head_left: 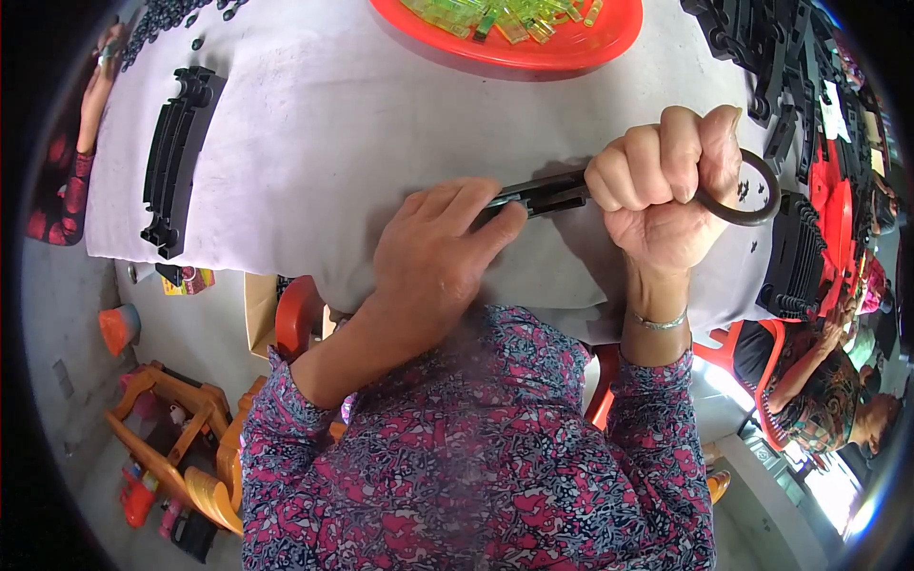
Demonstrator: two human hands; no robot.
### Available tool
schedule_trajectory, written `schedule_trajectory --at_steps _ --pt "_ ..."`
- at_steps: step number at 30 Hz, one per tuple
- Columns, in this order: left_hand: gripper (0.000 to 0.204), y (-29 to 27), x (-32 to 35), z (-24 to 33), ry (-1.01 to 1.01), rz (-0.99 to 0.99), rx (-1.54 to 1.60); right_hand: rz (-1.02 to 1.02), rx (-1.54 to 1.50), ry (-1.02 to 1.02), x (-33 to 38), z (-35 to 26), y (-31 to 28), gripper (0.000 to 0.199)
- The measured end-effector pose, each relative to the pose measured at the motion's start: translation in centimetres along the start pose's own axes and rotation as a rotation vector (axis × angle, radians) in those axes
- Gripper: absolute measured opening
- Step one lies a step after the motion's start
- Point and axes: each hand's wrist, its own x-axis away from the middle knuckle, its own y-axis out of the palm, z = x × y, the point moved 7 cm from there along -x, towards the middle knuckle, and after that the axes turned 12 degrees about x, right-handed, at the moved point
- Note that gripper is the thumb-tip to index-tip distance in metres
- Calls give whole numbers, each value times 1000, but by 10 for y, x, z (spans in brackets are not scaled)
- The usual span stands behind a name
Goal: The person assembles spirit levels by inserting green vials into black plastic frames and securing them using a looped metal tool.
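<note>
Above the pale cloth my left hand (443,243) is closed around the end of a long, narrow black plastic part (557,195), thumb and fingers pinching it. The part reaches across to my right hand (666,186), which is clenched in a fist, palm side up. Out of that fist's right side sticks a dark ring-shaped handle (769,205), like one on scissors; the rest of this tool is mostly hidden by the fingers. Further left lies a ribbed black plastic part (181,162), apart from both hands. Tiny black bits (744,192) are scattered by the ring.
A red plate (609,55) of clear yellow-green pieces stands at the far side. Black parts (733,43) crowd the far right; a black stack (798,257) sits below them. Small black beads (167,19) lie far left, near another person's arm (92,105). Another person (819,400) sits right.
</note>
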Motion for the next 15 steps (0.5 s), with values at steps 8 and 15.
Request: schedule_trajectory --at_steps 8,15 --pt "30 2 -1 -2 -23 -60 -32 -122 21 32 -2 2 7 52" --pt "30 3 -4 -1 1 -49 -52 -75 -37 85 -2 14 0 53"
